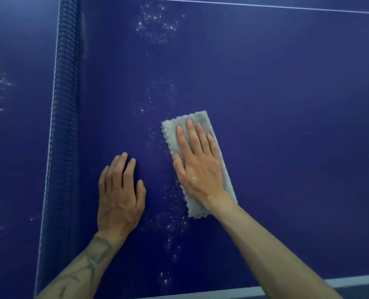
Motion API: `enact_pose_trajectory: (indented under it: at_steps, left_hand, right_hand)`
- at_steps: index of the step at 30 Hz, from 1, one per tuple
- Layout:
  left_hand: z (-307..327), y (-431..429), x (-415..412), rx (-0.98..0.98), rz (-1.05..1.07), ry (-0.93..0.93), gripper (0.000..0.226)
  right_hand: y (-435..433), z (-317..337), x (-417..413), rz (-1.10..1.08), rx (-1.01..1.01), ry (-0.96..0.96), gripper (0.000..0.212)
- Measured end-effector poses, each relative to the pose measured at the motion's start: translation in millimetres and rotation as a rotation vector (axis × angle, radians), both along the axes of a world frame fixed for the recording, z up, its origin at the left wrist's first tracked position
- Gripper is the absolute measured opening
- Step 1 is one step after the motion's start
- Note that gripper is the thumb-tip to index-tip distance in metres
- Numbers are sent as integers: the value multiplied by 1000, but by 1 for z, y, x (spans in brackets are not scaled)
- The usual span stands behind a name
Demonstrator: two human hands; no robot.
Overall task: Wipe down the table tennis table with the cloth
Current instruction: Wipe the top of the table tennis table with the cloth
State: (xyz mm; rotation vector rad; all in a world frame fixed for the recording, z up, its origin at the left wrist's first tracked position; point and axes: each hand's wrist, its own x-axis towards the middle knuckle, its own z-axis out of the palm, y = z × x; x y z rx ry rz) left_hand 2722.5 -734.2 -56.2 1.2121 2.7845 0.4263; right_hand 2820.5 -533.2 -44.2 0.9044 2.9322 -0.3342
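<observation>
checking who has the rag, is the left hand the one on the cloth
No, the left hand lies flat on the bare blue table, while the right hand presses the grey cloth.

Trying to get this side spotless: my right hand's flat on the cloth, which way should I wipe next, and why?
Probably slide the cloth a little left: the right hand presses it flat beside a band of white specks on the table, lying between it and the left hand.
</observation>
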Motion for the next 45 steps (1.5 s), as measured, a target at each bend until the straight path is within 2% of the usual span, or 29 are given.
enact_pose_trajectory:
  at_steps: [2,4,8,11,13,15,18,22,23,25,27,29,33,37,39,42,43,45]
  left_hand:
    - [-1,1,0,9,7,-5,52]
    - [-1,0,1,16,13,-7,52]
    - [-1,0,0,23,9,-6,51]
    - [-2,-2,-1,22,5,3,52]
    - [-2,-3,-2,20,-2,10,52]
    - [-2,-3,-1,12,0,8,52]
    - [-1,-1,-1,10,6,2,52]
    - [-1,-1,-1,24,1,5,52]
    - [-1,-2,-1,30,-1,4,52]
    - [0,-2,-1,35,-3,3,52]
    - [0,-3,-1,34,-5,4,52]
    - [1,-3,-1,33,-8,2,52]
    - [0,-3,-1,31,-14,7,51]
    - [-1,-2,-2,40,-11,16,51]
    - [-1,-2,-1,52,-6,27,50]
    - [-2,-3,-1,60,-7,47,49]
    - [-1,-3,-1,64,-7,49,48]
    - [-1,-2,0,63,-3,42,48]
  right_hand:
    - [11,1,27,-20,14,-52,67]
    - [31,6,38,-144,15,-99,66]
    - [32,8,5,-400,14,-67,67]
    - [-16,4,-3,-233,-10,-30,68]
    - [-47,2,24,-17,-16,-28,68]
    - [-48,3,60,26,-17,-64,67]
    - [-19,9,85,-187,-11,-119,66]
    - [-24,9,49,-444,4,-83,68]
    - [-36,6,40,-437,2,-70,69]
    - [-68,1,40,-293,-7,-39,69]
    - [-91,-2,65,-76,-5,-26,68]
    - [-84,-1,98,-2,-4,-36,68]
    - [-36,7,127,-295,-4,-120,67]
    - [-42,6,87,-495,13,-73,69]
    - [-71,0,70,-418,-4,-28,69]
    - [-123,-5,83,-119,-29,10,68]
    - [-129,-5,98,-74,-33,14,67]
    - [-125,-5,130,-122,-27,-10,67]
